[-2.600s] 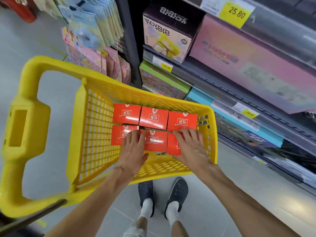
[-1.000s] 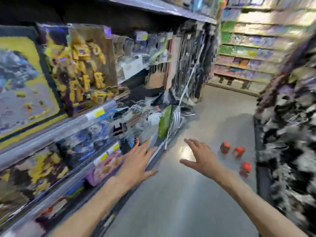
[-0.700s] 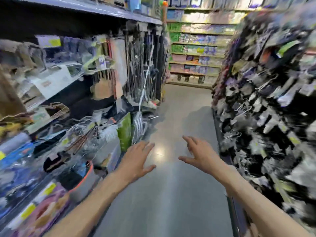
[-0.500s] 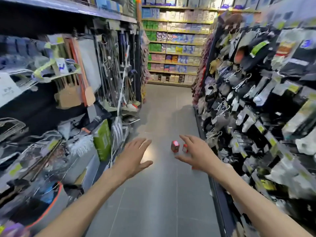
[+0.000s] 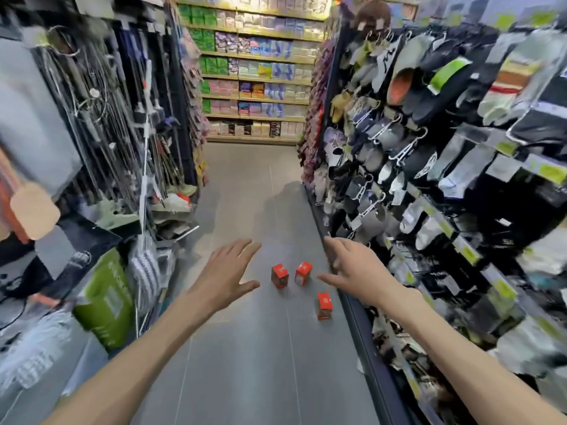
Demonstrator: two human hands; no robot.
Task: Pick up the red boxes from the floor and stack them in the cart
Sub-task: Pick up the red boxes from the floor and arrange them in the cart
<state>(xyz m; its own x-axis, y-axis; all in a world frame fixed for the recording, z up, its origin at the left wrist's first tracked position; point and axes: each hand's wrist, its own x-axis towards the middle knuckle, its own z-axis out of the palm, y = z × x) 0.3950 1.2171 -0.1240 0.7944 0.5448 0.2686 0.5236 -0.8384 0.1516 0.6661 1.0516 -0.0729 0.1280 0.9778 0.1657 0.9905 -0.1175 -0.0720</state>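
We reach out with left hand (image 5: 225, 271) and right hand (image 5: 357, 266) both spread and empty; three red boxes (image 5: 279, 276) stand upright on the floor (image 5: 245, 363) ahead, near the sock rack (image 5: 429, 179); a hasty grab could topple them.

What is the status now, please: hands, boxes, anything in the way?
Left hand and right hand open, holding nothing. Three small red cardboard boxes upright on grey tiled floor ahead. Aisle between is free; cart not in view.
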